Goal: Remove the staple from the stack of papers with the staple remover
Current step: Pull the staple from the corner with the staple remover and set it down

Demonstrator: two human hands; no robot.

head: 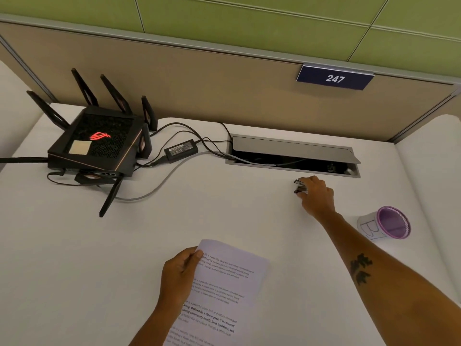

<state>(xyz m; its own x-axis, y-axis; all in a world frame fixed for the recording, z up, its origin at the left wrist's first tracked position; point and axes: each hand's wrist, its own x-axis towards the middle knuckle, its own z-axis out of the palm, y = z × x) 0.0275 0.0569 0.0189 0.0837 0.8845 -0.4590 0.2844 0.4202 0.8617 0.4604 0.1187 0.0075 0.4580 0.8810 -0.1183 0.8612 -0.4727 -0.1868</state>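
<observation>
Head view, single frame: white desk (237, 216) with a tan partition behind it and a blue placard (335, 78) reading 247. The left hand (178, 274) grips the stack of papers (224, 290) at its upper left corner, thumb on top of the printed page and fingers underneath; the stack lies near the front edge of the desk, tilted so that its long side runs toward the lower left. The staple itself cannot be made out; the corner where the thumb sits is partly covered. The right hand (316, 196) is stretched far forward, arm crossing the right side of the desk, with its fingertips closed around the staple remover (300, 186), a small metal and dark piece at the tip of the hand just in front of the open cable tray (294, 156). Whether the remover is lifted off the desk or resting on it cannot be told. Remover and papers are well apart. To the right of the forearm stands a purple-rimmed cup (384, 226) with letters drawn on its white side. At the back left sits a black router (97, 143) with raised antennas and a red glowing logo, a power adapter (180, 150) beside it, cables running into the tray.
</observation>
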